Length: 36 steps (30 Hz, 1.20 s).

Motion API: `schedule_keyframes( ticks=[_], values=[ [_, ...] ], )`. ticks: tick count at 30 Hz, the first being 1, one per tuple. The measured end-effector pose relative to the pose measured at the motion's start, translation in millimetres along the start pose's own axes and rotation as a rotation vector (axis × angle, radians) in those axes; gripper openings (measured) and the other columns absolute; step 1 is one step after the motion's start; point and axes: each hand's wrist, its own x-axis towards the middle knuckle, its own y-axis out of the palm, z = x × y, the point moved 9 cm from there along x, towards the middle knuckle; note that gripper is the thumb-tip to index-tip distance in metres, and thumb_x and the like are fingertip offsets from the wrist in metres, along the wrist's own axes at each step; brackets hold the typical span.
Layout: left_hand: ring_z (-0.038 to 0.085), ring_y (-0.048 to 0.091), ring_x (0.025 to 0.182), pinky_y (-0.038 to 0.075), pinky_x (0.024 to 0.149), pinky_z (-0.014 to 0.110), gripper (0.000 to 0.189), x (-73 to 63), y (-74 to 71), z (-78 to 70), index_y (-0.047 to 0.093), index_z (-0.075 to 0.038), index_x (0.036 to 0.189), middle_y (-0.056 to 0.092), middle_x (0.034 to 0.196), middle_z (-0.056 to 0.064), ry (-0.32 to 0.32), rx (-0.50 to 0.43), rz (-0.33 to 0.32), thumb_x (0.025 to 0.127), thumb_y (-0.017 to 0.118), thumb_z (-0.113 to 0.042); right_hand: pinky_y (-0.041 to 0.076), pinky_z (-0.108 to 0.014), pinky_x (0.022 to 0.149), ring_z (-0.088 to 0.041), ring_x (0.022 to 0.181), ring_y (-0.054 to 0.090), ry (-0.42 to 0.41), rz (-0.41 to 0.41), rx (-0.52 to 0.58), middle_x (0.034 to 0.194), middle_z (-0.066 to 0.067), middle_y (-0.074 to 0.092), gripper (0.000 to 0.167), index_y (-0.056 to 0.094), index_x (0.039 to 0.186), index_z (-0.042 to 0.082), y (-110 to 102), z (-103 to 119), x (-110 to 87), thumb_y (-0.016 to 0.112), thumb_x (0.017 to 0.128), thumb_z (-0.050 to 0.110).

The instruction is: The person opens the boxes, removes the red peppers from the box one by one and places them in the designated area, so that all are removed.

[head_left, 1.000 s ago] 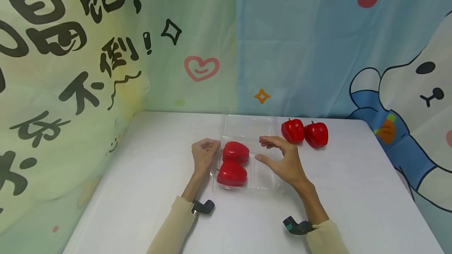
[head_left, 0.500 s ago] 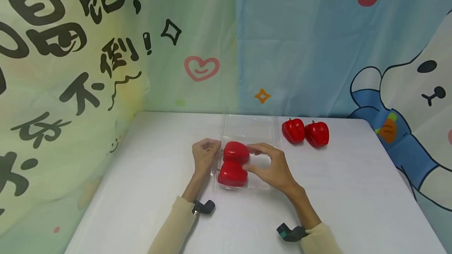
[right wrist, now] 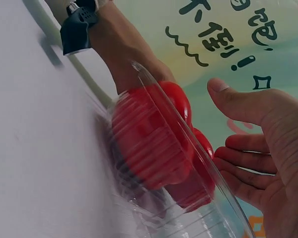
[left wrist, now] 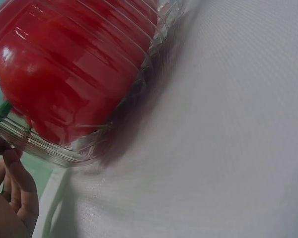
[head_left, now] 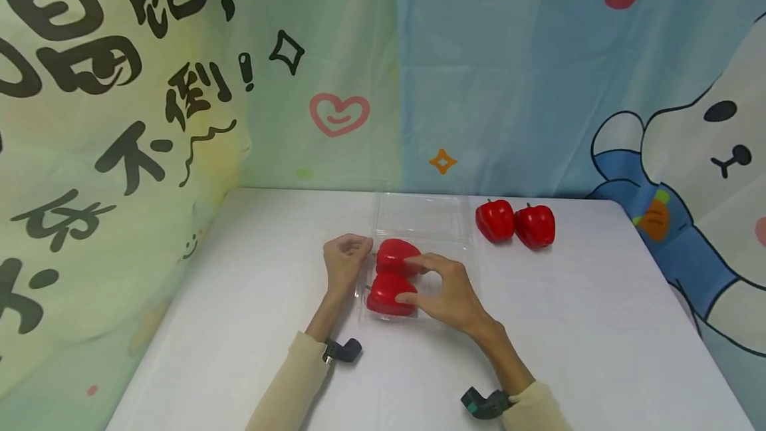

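Observation:
A clear plastic clamshell box lies on the table with its lid folded back. Two red bell peppers sit in its left half, one farther back and one nearer. At the box's left rim, my left hand pinches the edge between thumb and fingers; in the left wrist view the fingertips meet the plastic beside a green stem. My right hand reaches over the peppers from the right, thumb and fingers spread, fingertips right at them. The right wrist view shows it extended, palm facing the peppers.
Two more red bell peppers, one left and one right, stand side by side at the back, right of the lid. A printed curtain hangs behind the white table. Both wrists wear dark cameras.
My right hand has moved left and slightly nearer, from beside the peppers to over them. The left hand stays at the box's rim, and the peppers look unmoved.

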Motion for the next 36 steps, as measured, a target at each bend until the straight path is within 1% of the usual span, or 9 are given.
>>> schedule_keyframes(
  ticks=[3,8,11,16,20,27,30,33,36],
  values=[
    [0.028,0.076,0.075,0.057,0.068,0.018,0.014,-0.4,-0.1,-0.2,0.081,0.000,0.091,0.080,0.089,0.022,0.000,0.005,-0.001,0.097,0.078,-0.012,0.066,-0.054,0.093,-0.028,0.116,0.076,0.025,0.011,-0.016,0.135,-0.005,0.079,0.070,0.074,0.139,0.011,3,-1,-2.4,0.100,0.076,0.025],
    [0.023,0.075,0.073,0.057,0.067,0.018,0.014,-0.9,-0.7,1.8,0.081,0.001,0.092,0.080,0.089,0.022,-0.001,0.008,-0.007,0.097,0.079,-0.012,0.066,-0.050,0.095,-0.027,0.122,0.075,0.042,0.028,-0.034,0.137,-0.004,0.078,0.073,0.074,0.140,0.012,9,-1,-4.9,0.101,0.075,0.027],
    [0.023,0.075,0.073,0.057,0.067,0.018,0.015,-2.1,-1.2,2.9,0.081,0.001,0.092,0.080,0.089,0.021,-0.003,0.015,-0.008,0.097,0.079,-0.013,0.067,-0.048,0.094,-0.027,0.121,0.075,0.050,0.051,-0.036,0.138,-0.004,0.077,0.073,0.073,0.141,0.012,14,-1,-6.2,0.101,0.075,0.029],
    [0.029,0.076,0.075,0.057,0.067,0.018,0.013,-3.9,-1.5,3.9,0.081,0.000,0.091,0.080,0.089,0.021,-0.006,0.016,-0.006,0.097,0.079,-0.012,0.067,-0.042,0.092,-0.024,0.118,0.074,0.077,0.087,-0.071,0.141,-0.005,0.076,0.076,0.072,0.142,0.012,21,-3,-8.7,0.100,0.075,0.032],
    [0.031,0.076,0.076,0.056,0.066,0.019,0.013,-2.8,-0.7,1.2,0.080,0.000,0.091,0.080,0.089,0.021,0.008,0.008,0.000,0.097,0.078,-0.011,0.067,-0.041,0.091,-0.024,0.118,0.073,0.103,0.092,-0.092,0.142,-0.005,0.075,0.077,0.072,0.143,0.012,21,-4,-8.1,0.101,0.074,0.031],
    [0.019,0.074,0.072,0.056,0.065,0.018,0.013,-1.5,-0.5,0.2,0.081,0.000,0.091,0.080,0.088,0.021,0.007,0.006,-0.006,0.097,0.079,-0.012,0.067,-0.042,0.092,-0.025,0.118,0.073,0.120,0.120,-0.108,0.143,-0.006,0.075,0.079,0.071,0.144,0.010,23,-5,-6.8,0.100,0.074,0.033],
    [0.017,0.072,0.071,0.055,0.065,0.019,0.014,-1.7,-0.2,0.2,0.081,0.000,0.091,0.080,0.088,0.021,0.010,0.008,-0.003,0.097,0.079,-0.012,0.067,-0.041,0.091,-0.022,0.115,0.071,0.137,0.138,-0.107,0.142,-0.005,0.075,0.080,0.070,0.144,0.010,25,-7,-7.6,0.100,0.074,0.034],
    [0.019,0.073,0.073,0.056,0.066,0.019,0.014,-2.4,-0.4,-1.3,0.081,0.000,0.091,0.080,0.089,0.021,0.013,0.009,-0.001,0.097,0.079,-0.012,0.066,-0.041,0.090,-0.020,0.112,0.070,0.140,0.146,-0.113,0.139,-0.005,0.076,0.079,0.071,0.143,0.010,26,-10,-8.1,0.100,0.075,0.035],
    [0.026,0.074,0.074,0.055,0.066,0.019,0.014,-2.7,-0.6,-1.4,0.081,0.000,0.090,0.080,0.088,0.021,0.010,0.005,-0.005,0.097,0.079,-0.012,0.066,-0.042,0.091,-0.020,0.110,0.070,0.134,0.152,-0.114,0.138,-0.006,0.076,0.078,0.071,0.143,0.008,28,-11,-8.3,0.099,0.075,0.035]
  ],
)
